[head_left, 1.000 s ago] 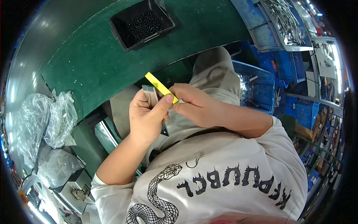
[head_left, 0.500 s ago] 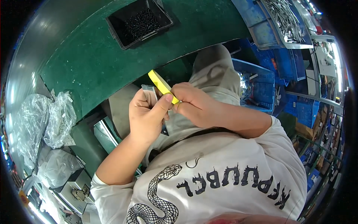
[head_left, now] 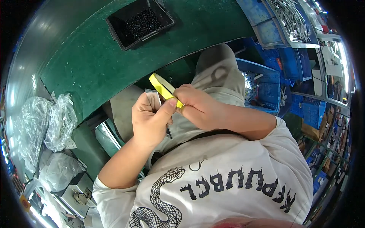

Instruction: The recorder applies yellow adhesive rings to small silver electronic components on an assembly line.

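Above my lap both hands meet at a narrow roll of yellow tape [head_left: 161, 86]. It is tilted, with part of its pale inner ring showing. My right hand [head_left: 197, 108] is closed on the roll's near end, most of its fingertips hidden. A flat, greyish, shiny strip [head_left: 153, 97] is gripped in my left hand [head_left: 147, 123], its upper end sticking out past the curled fingers and a darker lower end showing below them. The left thumb presses against the near end of the tape. What lies between the two hands is hidden.
A black bin [head_left: 138, 24] of small black parts stands on the green table [head_left: 91, 76]. Clear plastic bags [head_left: 61, 121] lie at the left. To the right are a blue bin of metal rods [head_left: 291, 22] and a blue crate [head_left: 270, 89].
The tape roll has turned slightly, showing more of its inner ring. My hands stay together in nearly the same place, with the left fingers shifted a little around the strip.
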Available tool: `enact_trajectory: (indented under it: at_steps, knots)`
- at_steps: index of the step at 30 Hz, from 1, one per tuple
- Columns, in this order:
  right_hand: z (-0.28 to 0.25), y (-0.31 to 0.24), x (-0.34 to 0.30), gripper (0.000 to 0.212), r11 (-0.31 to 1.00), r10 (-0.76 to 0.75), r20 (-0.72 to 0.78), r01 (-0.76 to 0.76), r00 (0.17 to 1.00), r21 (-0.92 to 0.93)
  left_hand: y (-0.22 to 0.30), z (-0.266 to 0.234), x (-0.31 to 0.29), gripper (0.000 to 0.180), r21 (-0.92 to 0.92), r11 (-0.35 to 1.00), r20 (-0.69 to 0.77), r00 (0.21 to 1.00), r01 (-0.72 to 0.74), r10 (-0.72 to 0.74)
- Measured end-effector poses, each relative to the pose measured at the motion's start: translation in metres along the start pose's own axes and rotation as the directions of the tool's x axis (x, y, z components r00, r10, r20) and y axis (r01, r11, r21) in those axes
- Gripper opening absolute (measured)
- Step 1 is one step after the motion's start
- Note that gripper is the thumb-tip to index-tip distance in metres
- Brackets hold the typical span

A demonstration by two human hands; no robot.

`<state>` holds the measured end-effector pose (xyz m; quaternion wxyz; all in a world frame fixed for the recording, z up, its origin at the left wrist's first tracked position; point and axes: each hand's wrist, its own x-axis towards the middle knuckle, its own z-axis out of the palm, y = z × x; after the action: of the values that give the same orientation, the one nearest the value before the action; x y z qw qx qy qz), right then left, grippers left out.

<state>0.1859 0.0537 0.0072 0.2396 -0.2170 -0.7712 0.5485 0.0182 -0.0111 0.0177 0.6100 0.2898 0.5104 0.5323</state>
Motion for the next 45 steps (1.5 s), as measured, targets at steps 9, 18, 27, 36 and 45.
enact_trajectory:
  at_steps: [9,18,27,36,45]
  knots:
    - [-0.009,-0.008,0.005,0.011,0.963,0.138,0.126,-0.163,0.982,0.213,0.005,-0.001,0.004,0.037,-0.105,0.994,0.064,0.998,0.018,-0.011]
    - [-0.009,-0.013,0.006,0.007,0.952,0.235,0.131,-0.256,0.963,0.168,0.004,-0.001,0.002,0.035,-0.051,0.998,0.046,0.999,0.025,-0.022]
    - [-0.003,-0.002,0.001,0.017,0.998,0.059,0.043,-0.060,0.997,0.033,0.000,-0.002,0.002,0.035,-0.025,1.000,0.034,0.999,-0.018,0.018]
    - [-0.001,0.001,0.005,0.022,0.996,-0.034,-0.380,-0.001,0.924,-0.092,0.002,-0.008,0.006,0.018,-0.085,0.993,-0.130,0.989,-0.086,0.075]
    - [0.008,-0.007,0.028,0.017,0.959,-0.140,-0.410,0.020,0.901,-0.283,0.002,0.001,0.006,0.007,-0.353,0.916,-0.204,0.971,-0.193,0.126]
